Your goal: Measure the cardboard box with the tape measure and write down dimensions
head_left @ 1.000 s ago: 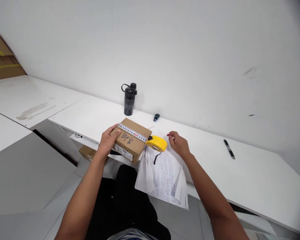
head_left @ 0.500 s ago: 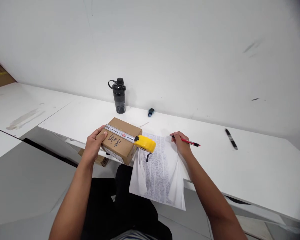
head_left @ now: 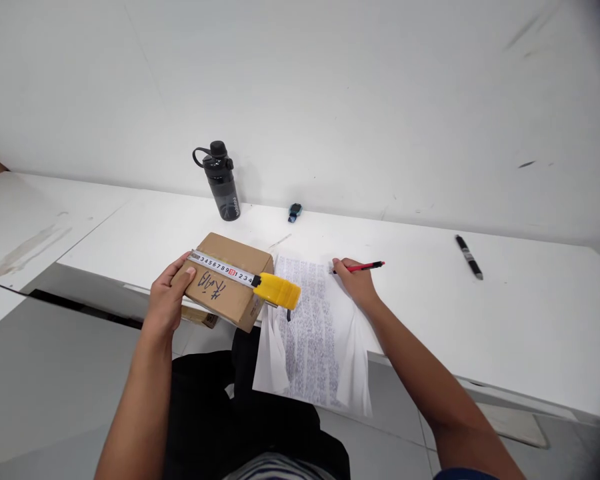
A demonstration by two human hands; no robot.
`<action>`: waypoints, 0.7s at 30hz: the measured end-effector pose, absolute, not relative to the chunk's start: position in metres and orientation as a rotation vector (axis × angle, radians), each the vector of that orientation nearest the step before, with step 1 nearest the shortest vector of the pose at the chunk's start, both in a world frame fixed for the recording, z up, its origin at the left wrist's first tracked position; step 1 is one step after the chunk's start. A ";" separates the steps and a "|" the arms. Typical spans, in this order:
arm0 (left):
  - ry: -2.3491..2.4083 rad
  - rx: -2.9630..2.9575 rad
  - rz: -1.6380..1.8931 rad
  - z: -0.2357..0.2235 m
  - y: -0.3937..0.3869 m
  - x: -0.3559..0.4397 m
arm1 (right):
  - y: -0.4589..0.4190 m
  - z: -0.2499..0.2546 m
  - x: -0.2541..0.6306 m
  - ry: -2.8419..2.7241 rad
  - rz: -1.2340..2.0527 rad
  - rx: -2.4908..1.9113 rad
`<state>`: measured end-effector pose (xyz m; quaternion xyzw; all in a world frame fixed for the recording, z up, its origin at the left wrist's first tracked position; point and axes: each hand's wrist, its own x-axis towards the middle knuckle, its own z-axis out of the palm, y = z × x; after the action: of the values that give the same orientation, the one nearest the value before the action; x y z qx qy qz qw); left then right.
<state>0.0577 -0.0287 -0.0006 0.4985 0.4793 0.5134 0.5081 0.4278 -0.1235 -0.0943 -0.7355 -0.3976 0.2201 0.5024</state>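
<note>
"Where's the cardboard box from where you're standing?"

"In the left hand, at the front edge of the white table. The fingers are closed on its left end: thumb flat on the top face, just beside the handwriting, the others around the far side, partly hidden."

"And the tape measure?"

"Its steel blade lies across the box top. The blade's end is right by those left fingertips; I can't tell if they pinch it. The yellow case sits past the box's right edge, over the paper, well apart from both hands."

"What about the right hand?"

"Gripping a red pen between thumb and fingers, point down near the paper's upper right corner. Whether it touches, I can't tell from here."

"Anything behind?"

"A dark bottle standing near the wall, a small watch to its right, and a black pen lying far over on the right."
</note>
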 end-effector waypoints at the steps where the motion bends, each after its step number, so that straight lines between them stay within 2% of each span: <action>1: 1.156 1.206 1.238 -0.001 -0.029 0.058 | -0.123 -0.094 0.428 -0.963 0.533 -1.787; 21: 1.119 1.233 1.234 -0.007 -0.026 0.055 | -0.124 -0.095 0.427 -0.958 0.553 -1.798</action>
<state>0.0552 -0.0262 -0.0067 0.5119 0.4645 0.5125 0.5095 0.4272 -0.1238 -0.0952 -0.7412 -0.3949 0.2281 0.4925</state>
